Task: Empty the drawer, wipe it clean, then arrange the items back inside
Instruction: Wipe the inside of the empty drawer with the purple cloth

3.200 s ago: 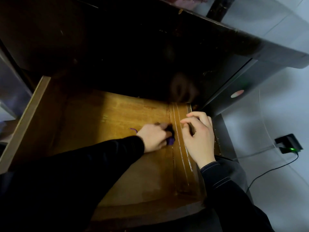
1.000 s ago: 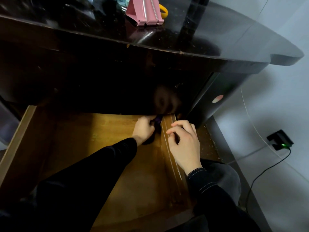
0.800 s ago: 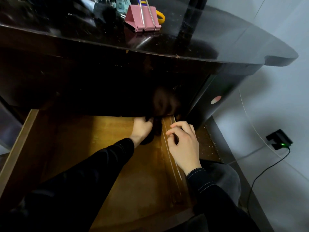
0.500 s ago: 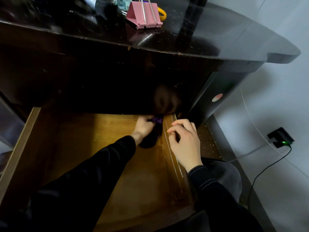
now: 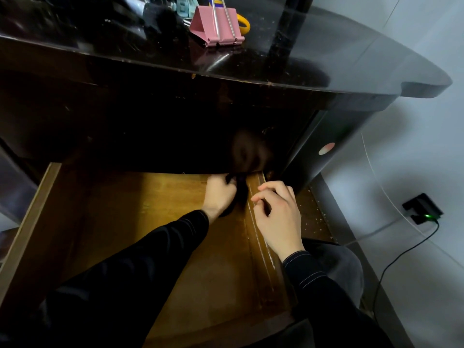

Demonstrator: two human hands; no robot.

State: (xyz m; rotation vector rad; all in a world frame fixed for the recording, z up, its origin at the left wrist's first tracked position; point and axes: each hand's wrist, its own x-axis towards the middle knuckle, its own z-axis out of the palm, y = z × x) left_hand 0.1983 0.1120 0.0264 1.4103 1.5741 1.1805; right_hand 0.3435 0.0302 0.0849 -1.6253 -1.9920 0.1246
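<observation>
Drawer [image 5: 150, 222] pulled out from under desk, wooden floor bare, nothing lying in it that I can see. Left hand [image 5: 219, 197] grips a dark cloth [image 5: 239, 194], now pressed into the drawer's far right corner, right under the desk's front edge. About three seconds back the same cloth sat midway along the right edge, so the wipe has travelled up that side to the back. Right hand [image 5: 278, 217] has kept to the drawer's right wall [image 5: 259, 244], fingers curled over it, and has slid back with the cloth; likely steadying. Emptying looks done and wiping well on, though the left half is not shown being wiped. Pink clip [image 5: 217, 26] and other small items wait on the desk top [image 5: 326, 46], not yet returned.
</observation>
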